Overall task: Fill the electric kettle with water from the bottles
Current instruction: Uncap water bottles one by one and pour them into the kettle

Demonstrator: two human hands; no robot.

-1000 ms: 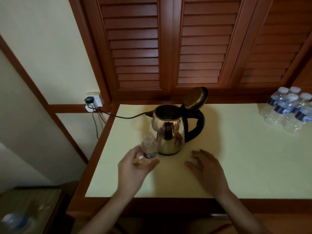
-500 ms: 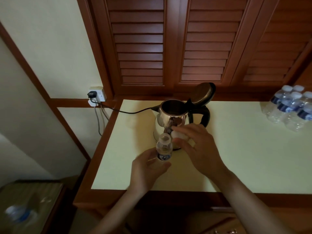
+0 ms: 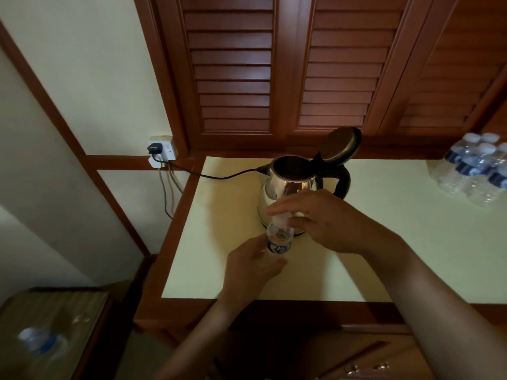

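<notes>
Left hand [image 3: 248,267] grips bottle [image 3: 278,239] upright; right hand [image 3: 326,220] pinches cap [image 3: 281,216].

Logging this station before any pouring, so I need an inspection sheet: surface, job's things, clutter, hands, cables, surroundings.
Surface: pale table, wood-edged.
Job's things: kettle, lid open; bottle upright before it; bottle pack far right.
Clutter: loose bottle on the low stand, lower left.
Hands: left hand grips the bottle; right hand pinches its cap.
Cables: black cord runs from kettle to socket; grey cables hang below it.
Surroundings: louvred doors behind, cream wall left.
</notes>
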